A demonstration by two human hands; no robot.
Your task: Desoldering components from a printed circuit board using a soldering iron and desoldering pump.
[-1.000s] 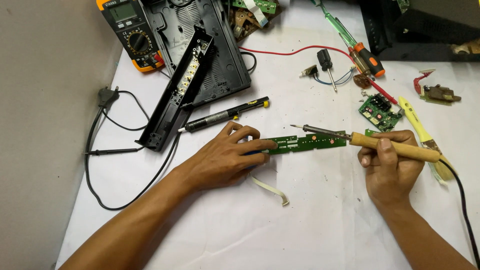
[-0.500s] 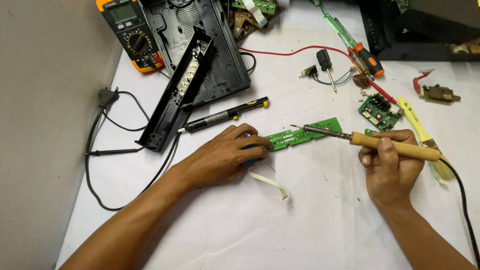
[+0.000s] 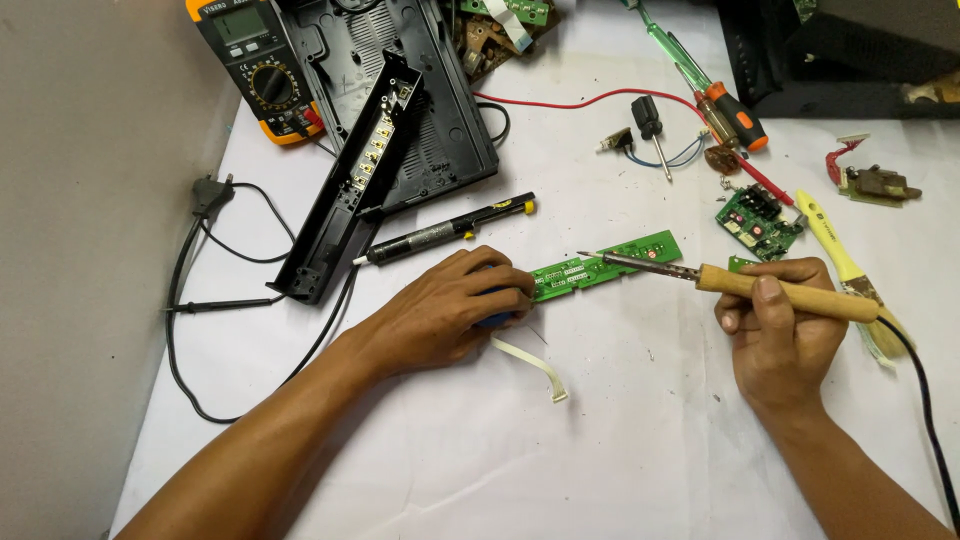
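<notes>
Long green circuit board [image 3: 608,263], one: pinned at end under left hand [image 3: 455,305], grip pressing down. Soldering iron [image 3: 740,285], one: wooden handle enclosed in right hand [image 3: 785,325] grip, tip over board. Screwdrivers [image 3: 715,85] on bench [image 3: 600,440]: two.

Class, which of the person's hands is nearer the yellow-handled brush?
Right. The right hand grips the soldering iron beside the yellow-handled brush; the left hand rests across the table.

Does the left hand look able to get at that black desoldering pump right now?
Probably yes. The left hand rests on the long green board, and the desoldering pump lies just beyond its fingers on bare white table, nothing between.
</notes>
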